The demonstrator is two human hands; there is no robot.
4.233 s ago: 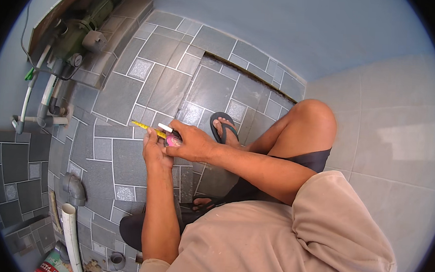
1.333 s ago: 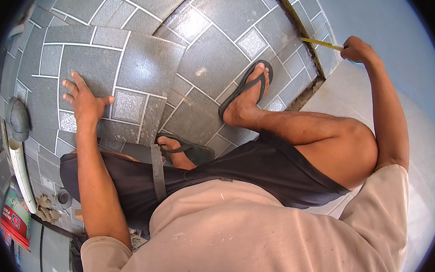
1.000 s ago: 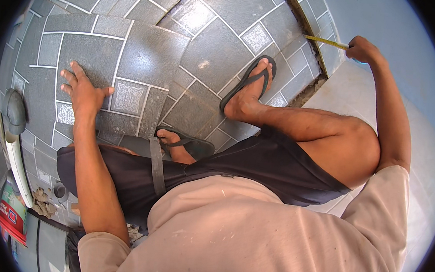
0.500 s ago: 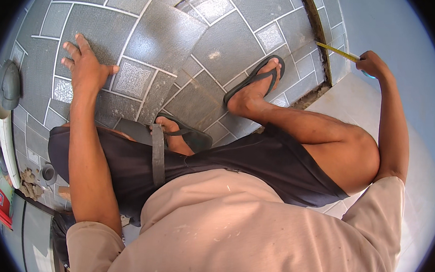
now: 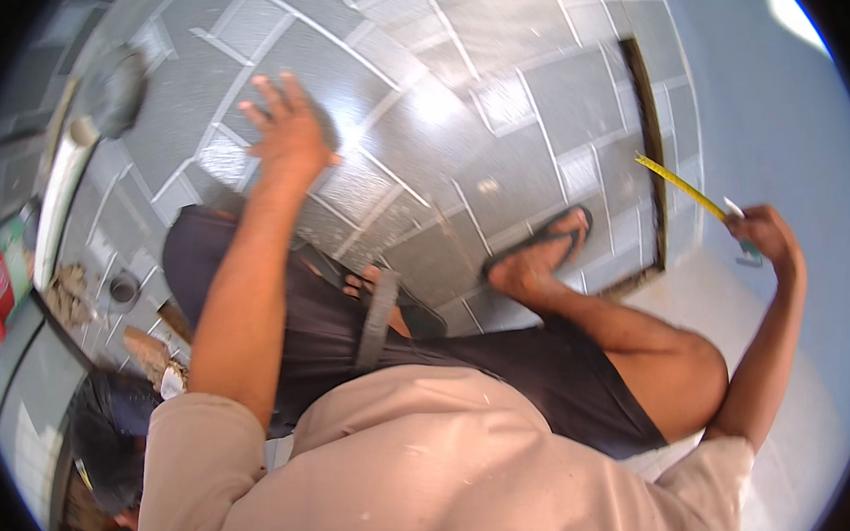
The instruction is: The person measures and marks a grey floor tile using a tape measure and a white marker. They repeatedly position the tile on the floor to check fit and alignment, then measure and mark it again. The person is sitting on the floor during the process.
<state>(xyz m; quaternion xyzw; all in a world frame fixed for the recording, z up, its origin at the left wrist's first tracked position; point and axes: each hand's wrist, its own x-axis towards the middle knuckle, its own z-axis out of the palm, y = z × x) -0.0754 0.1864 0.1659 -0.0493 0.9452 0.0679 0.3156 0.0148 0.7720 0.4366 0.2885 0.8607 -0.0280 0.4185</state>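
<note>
My left hand [image 5: 292,136] is held palm down with its fingers spread, at or just over the grey patterned tile floor [image 5: 357,96]; whether it touches cannot be told. Near the blue-grey wall, my right hand [image 5: 769,236] is closed on a tape measure [image 5: 683,187]. Its yellow blade sticks out to the left across a dark narrow gap [image 5: 654,148] in the floor. Part of the teal case shows under the fingers. A slim white pointed thing [image 5: 732,207] juts up from the same hand, its kind unclear.
On the left are a grey pipe elbow [image 5: 114,91], a white pipe [image 5: 62,200], a round grey fitting [image 5: 124,288] and a red and green bag [image 5: 1,283]. Broken rubble [image 5: 71,297] lies nearby. A sandalled foot [image 5: 537,258] stands left of the gap.
The view has shifted and blurred. My right hand has turned, more of the yellow blade shows, and the white pointed thing has come into sight. My left hand stays spread.
</note>
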